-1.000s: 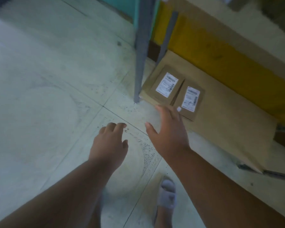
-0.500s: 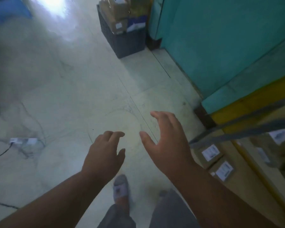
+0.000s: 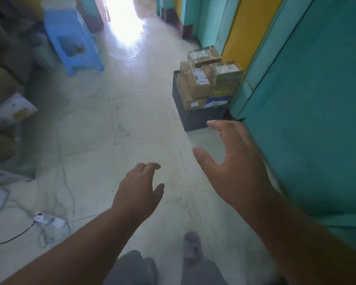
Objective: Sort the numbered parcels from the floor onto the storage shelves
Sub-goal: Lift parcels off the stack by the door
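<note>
Parcels (image 3: 195,87), white labels unreadable

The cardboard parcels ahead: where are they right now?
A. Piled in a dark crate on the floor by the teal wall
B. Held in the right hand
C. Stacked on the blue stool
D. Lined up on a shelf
A: the parcels are heaped in the dark crate on the floor by the teal wall, and both the left hand and right hand hold nothing.
</note>
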Available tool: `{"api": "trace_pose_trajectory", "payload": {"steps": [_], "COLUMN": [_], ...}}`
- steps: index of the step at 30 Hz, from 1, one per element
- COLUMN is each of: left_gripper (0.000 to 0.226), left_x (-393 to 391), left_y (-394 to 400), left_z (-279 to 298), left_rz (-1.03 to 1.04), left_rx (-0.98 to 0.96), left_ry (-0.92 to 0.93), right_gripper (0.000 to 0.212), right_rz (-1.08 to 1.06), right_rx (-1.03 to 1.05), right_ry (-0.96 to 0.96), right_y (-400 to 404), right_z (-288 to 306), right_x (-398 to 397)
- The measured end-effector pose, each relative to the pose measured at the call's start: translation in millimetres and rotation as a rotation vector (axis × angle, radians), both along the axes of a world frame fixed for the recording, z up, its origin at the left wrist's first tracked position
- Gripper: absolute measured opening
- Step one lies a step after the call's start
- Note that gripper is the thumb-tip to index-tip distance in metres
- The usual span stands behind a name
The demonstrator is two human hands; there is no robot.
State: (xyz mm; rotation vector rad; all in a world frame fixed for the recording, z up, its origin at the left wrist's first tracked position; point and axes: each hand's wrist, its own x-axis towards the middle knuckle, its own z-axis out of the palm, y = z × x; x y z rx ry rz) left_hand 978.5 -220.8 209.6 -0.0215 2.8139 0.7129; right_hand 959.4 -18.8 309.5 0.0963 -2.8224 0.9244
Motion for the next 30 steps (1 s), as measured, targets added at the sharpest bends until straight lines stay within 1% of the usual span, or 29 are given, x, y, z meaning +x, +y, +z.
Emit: {"api": "trace_pose_trajectory", "payload": {"steps": [3, 5, 7, 9, 10, 12, 16, 20, 25, 30], "left_gripper": [0.049, 0.048, 0.047, 0.047, 0.046, 0.047, 0.049, 0.048, 0.044, 0.043], "left_x": [-62.9, -109.8, -140.3, -236.9, -245.9, -298.4, -414.3, -530.5, -635.9, -733.2], "left_y": [-26.2, -51.5, -61.3, -84.5, -82.9, -79.5, -52.6, -1.1, 40.0, 37.7], "left_z": [5.8, -2.9, 1.7, -9.1, -4.5, 4.7, 14.1, -0.3, -11.7, -30.8], "left_rz": [0.078, 0.166, 0.177, 0.114, 0.095, 0.023, -0.157, -0.261, -0.201, -0.379], "left_rx": [0.033, 0.069, 0.077, 0.086, 0.085, 0.098, 0.063, 0.061, 0.131, 0.065], "left_ry": [-0.009, -0.030, -0.022, -0.038, -0.017, -0.033, -0.079, -0.086, -0.210, -0.257], "right_gripper": [0.049, 0.048, 0.047, 0.046, 0.046, 0.047, 0.050, 0.046, 0.047, 0.047], "right_rz": [0.024, 0.014, 0.026, -0.057, -0.056, -0.092, -0.261, -0.389, -0.425, -0.532], "right_rx": [-0.037, -0.055, -0.062, -0.068, -0.069, -0.053, -0.037, -0.023, -0.032, -0.009], "right_ry": [-0.013, -0.017, -0.024, -0.030, -0.020, -0.048, -0.043, 0.014, -0.080, -0.082], "right_y": [-29.8, -49.7, -62.3, -79.2, -81.9, -80.8, -50.0, -9.6, 22.9, 19.4], "right_z": [4.3, -0.1, -2.3, -11.5, -9.4, -5.6, 7.9, -6.5, -28.6, -42.5], "right_x": [-76.0, -126.7, -149.5, -229.3, -232.8, -271.3, -355.7, -433.1, -534.0, -620.0]}}
